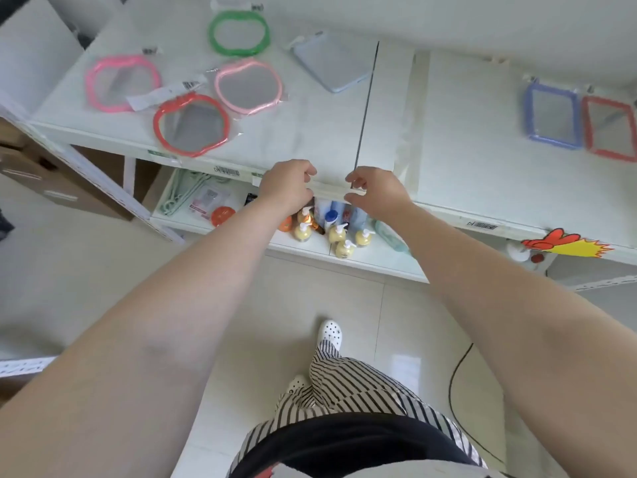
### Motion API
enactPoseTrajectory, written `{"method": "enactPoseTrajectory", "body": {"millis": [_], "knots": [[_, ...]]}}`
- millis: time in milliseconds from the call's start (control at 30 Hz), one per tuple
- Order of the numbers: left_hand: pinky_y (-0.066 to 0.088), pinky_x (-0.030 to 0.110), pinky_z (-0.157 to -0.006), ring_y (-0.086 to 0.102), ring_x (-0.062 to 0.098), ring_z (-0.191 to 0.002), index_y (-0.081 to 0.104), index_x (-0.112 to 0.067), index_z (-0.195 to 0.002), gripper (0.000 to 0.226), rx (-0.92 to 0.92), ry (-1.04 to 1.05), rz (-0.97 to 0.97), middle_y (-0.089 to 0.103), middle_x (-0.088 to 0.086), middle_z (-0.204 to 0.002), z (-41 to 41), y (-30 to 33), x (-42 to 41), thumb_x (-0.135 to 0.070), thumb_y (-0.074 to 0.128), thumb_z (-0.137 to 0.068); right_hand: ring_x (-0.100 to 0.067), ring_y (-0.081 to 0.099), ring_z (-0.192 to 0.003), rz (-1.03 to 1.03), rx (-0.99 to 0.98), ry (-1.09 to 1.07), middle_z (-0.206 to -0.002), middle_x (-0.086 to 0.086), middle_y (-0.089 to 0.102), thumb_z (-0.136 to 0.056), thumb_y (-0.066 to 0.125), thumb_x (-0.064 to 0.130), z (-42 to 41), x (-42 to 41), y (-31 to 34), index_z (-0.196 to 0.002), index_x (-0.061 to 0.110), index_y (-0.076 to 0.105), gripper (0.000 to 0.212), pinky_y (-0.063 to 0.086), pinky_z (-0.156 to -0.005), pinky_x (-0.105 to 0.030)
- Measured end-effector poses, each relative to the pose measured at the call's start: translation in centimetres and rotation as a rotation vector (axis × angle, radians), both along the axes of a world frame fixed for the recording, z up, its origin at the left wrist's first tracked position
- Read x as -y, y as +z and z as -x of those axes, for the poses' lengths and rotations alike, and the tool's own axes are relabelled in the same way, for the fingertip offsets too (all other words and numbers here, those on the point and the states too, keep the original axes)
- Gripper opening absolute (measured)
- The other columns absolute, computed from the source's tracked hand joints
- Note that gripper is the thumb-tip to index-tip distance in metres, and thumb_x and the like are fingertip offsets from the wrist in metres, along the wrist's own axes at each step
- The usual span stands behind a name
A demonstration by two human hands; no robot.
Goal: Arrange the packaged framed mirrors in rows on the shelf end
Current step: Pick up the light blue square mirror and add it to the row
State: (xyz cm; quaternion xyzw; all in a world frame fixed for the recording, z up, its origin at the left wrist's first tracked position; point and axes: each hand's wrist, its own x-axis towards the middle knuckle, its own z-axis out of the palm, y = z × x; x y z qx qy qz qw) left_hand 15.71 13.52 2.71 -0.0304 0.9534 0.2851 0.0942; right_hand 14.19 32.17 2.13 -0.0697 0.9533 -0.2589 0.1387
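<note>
— White shelving is filling the upper half of the view, and pale floor tiles (pixel 396 332) are running underneath it. What is lying on the top shelf (pixel 310 132)?

— Packaged mirrors, all lying flat. On the left part, a green oval mirror (pixel 239 32) is sitting farthest back; a bright pink mirror (pixel 123 82) and a pale pink mirror (pixel 248 86) are lying in front of it, and a red round mirror (pixel 191 125) is lying nearest the front edge, its wrapper overlapping the pale pink one's. A pale blue rectangular mirror (pixel 332 62) is lying face down and askew, near the seam between the two shelf boards.

— And on the right?

— A blue-framed rectangular mirror (pixel 552 113) and a red-framed rectangular mirror (pixel 610 129) are sitting side by side, edges just about touching.

— What are the hands doing?

— Both are hovering at the front edge of the shelf, well apart from every mirror. The left hand (pixel 287 184) is curling its fingers loosely, holding nothing I can see. The right hand (pixel 374 191) is bending its fingers and thumb toward each other over the edge; whether it is pinching anything, I cannot tell.

— Anything below?

— Yellow pump bottles (pixel 339 238) are standing on the lower shelf, and striped trousers (pixel 344 384) and a white clog (pixel 331 332) are showing over the tiles.
</note>
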Motion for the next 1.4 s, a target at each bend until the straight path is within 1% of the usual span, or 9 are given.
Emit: {"method": "enactPoseTrajectory", "body": {"millis": [100,467,600,867,1033,1100,1200,1333,1400], "knots": [[0.046,0.031,-0.094,0.058,0.021,-0.114,0.058,-0.021,-0.124,0.045,-0.007,0.019,0.013,0.065,0.000,-0.122,2.5,0.0,1.3,-0.008,0.058,-0.081,-0.019,0.060,-0.103,0.005,-0.016,0.003,-0.111,0.000,0.065,-0.084,0.066,0.027,3.0,1.3,-0.4,-0.117,0.022,0.062,0.034,0.051,-0.089,-0.035],[0.046,0.034,-0.098,0.058,0.023,-0.115,0.058,-0.019,-0.125,0.043,-0.008,0.029,-0.005,0.064,0.002,-0.123,12.1,0.7,5.5,-0.009,0.059,-0.083,-0.019,0.058,-0.110,-0.019,-0.044,0.014,-0.115,0.000,0.064,-0.086,0.065,0.030,13.0,4.1,1.5,-0.119,0.022,0.061,0.034,0.050,-0.092,-0.036],[0.045,0.031,-0.097,0.057,0.023,-0.117,0.058,-0.019,-0.126,0.043,-0.021,-0.037,-0.003,0.063,0.001,-0.125,15.8,1.0,5.8,-0.008,0.057,-0.084,-0.019,0.059,-0.108,-0.006,-0.036,-0.070,-0.114,0.000,0.064,-0.085,0.066,0.031,15.1,4.5,1.5,-0.118,0.023,0.062,0.034,0.050,-0.093,-0.036],[0.042,0.033,-0.103,0.052,0.024,-0.124,0.054,-0.020,-0.131,0.046,-0.014,-0.263,0.079,0.059,0.000,-0.132,22.3,1.2,7.4,-0.008,0.053,-0.086,-0.018,0.059,-0.108,-0.024,-0.042,-0.307,-0.116,0.000,0.063,-0.085,0.066,0.033,17.3,5.4,2.3,-0.119,0.024,0.061,0.036,0.050,-0.090,-0.033],[0.041,0.032,-0.103,0.051,0.024,-0.126,0.054,-0.020,-0.131,0.046,-0.010,-0.305,0.084,0.058,0.001,-0.134,24.0,0.6,7.2,-0.011,0.054,-0.086,-0.019,0.060,-0.107,-0.025,-0.047,-0.390,-0.116,-0.001,0.063,-0.085,0.067,0.033,17.8,5.2,2.4,-0.119,0.023,0.062,0.036,0.048,-0.086,-0.030],[0.041,0.032,-0.104,0.051,0.024,-0.127,0.054,-0.020,-0.130,0.045,-0.015,-0.325,0.075,0.057,0.001,-0.135,24.3,0.4,6.3,-0.012,0.055,-0.086,-0.020,0.061,-0.103,-0.032,-0.038,-0.412,-0.116,0.000,0.062,-0.085,0.066,0.033,18.3,4.6,2.4,-0.118,0.024,0.061,0.035,0.047,-0.082,-0.029],[0.042,0.032,-0.102,0.052,0.024,-0.126,0.055,-0.019,-0.129,0.043,-0.039,-0.321,0.080,0.058,0.004,-0.134,24.5,-0.5,4.7,-0.017,0.058,-0.086,-0.014,0.057,-0.094,-0.033,-0.044,-0.423,-0.118,0.001,0.062,-0.085,0.066,0.034,20.1,3.4,2.2,-0.119,0.026,0.062,0.035,0.043,-0.077,-0.026],[0.045,0.034,-0.098,0.054,0.029,-0.119,0.055,-0.011,-0.125,0.041,-0.029,-0.247,0.079,0.059,0.011,-0.127,25.1,-2.5,3.1,-0.021,0.059,-0.086,-0.014,0.054,-0.085,-0.015,-0.067,-0.401,-0.123,0.000,0.060,-0.085,0.066,0.032,23.1,2.1,1.4,-0.121,0.026,0.062,0.036,0.047,-0.074,-0.028],[0.046,0.035,-0.095,0.055,0.031,-0.116,0.054,-0.007,-0.123,0.040,-0.022,-0.190,0.076,0.059,0.014,-0.124,25.7,-3.5,2.4,-0.022,0.058,-0.086,-0.016,0.056,-0.088,-0.013,-0.074,-0.387,-0.125,-0.001,0.060,-0.086,0.066,0.031,24.6,1.7,0.8,-0.122,0.025,0.061,0.037,0.050,-0.078,-0.030]]}}
